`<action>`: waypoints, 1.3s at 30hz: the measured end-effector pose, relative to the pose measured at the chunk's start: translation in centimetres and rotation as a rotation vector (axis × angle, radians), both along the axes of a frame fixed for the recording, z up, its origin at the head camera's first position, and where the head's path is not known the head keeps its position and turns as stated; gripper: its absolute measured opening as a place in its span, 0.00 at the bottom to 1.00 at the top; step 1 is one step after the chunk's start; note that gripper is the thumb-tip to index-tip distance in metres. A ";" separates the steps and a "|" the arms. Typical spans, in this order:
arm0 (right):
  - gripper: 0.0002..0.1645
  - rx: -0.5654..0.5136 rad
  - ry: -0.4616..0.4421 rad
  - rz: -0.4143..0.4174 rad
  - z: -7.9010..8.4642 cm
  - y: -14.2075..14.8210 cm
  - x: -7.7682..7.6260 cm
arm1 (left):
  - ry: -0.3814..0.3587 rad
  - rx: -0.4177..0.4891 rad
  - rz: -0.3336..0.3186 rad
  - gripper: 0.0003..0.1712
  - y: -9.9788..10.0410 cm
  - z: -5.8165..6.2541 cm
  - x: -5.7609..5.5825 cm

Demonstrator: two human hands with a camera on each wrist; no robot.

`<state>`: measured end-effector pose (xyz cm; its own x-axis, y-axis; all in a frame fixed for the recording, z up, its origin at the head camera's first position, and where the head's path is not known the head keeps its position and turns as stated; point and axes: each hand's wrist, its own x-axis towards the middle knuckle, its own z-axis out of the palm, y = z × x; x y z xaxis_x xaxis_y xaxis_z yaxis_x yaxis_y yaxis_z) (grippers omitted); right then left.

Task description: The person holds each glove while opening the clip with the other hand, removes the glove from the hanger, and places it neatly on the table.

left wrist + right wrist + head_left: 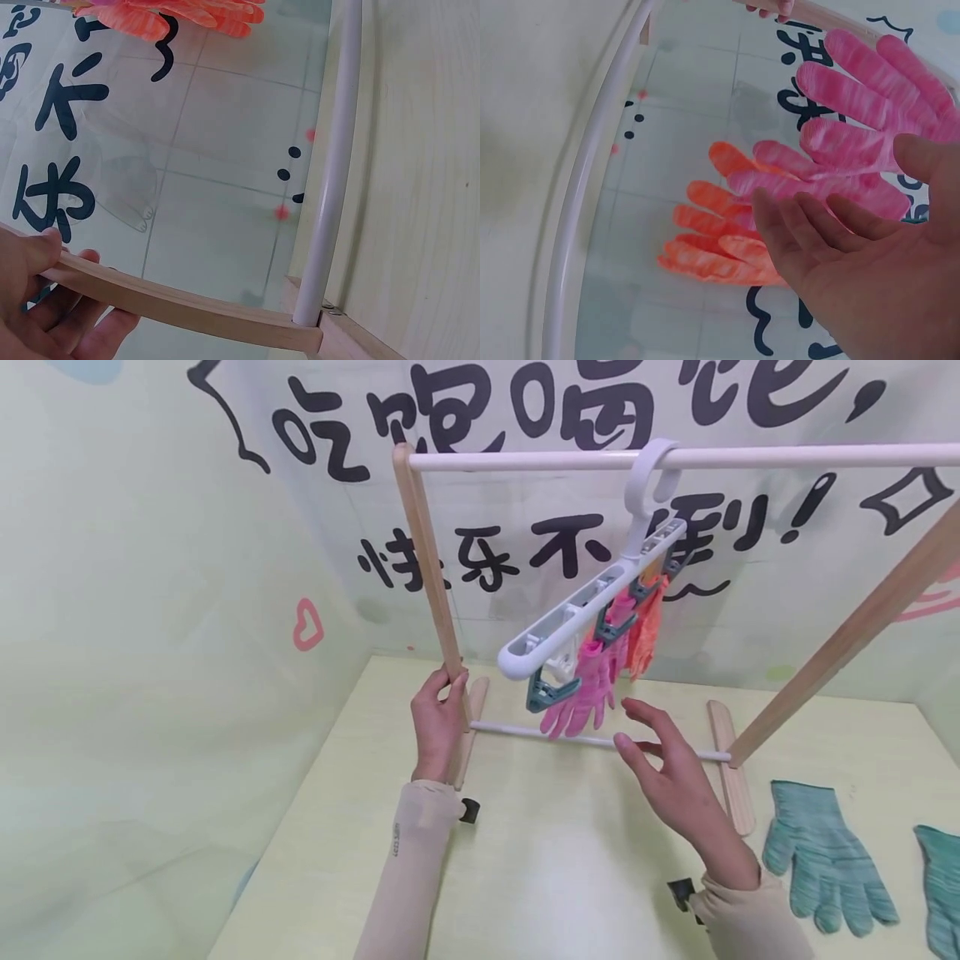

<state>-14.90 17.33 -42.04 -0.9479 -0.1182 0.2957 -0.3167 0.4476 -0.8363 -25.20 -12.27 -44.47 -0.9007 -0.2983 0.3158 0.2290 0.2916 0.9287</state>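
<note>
- The left hand [438,727] reaches forward and grips the left wooden post [427,552] near its foot, with the thumb on one side and fingers round the other;
- The right hand [678,781] is free; its fingers are a little bent, with the thumb held apart from them; it is just beside the pink gloves [588,693];
- The white hanger [577,610] hooks over the top bar [525,462]; its clips [553,693] hold the pink gloves and at least one orange glove [647,639];
- The hanger hides some wall writing [566,543]; the pink gloves hide part of the low bar [510,729];
- Green gloves [825,860] lie on the table [547,860], past the right wooden post [847,635]
</note>
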 end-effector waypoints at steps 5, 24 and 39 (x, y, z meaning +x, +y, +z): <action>0.34 -0.042 -0.001 0.041 0.5 -1.0 -0.8 | -0.004 0.006 0.004 0.12 -0.2 0.0 -0.1; 0.32 -0.200 0.008 0.081 1.6 -2.4 -2.8 | 0.014 -0.003 0.009 0.12 1.1 3.0 1.9; 0.23 -0.311 0.056 0.049 2.7 -2.7 -2.9 | 0.001 0.002 0.017 0.14 0.2 0.2 -0.3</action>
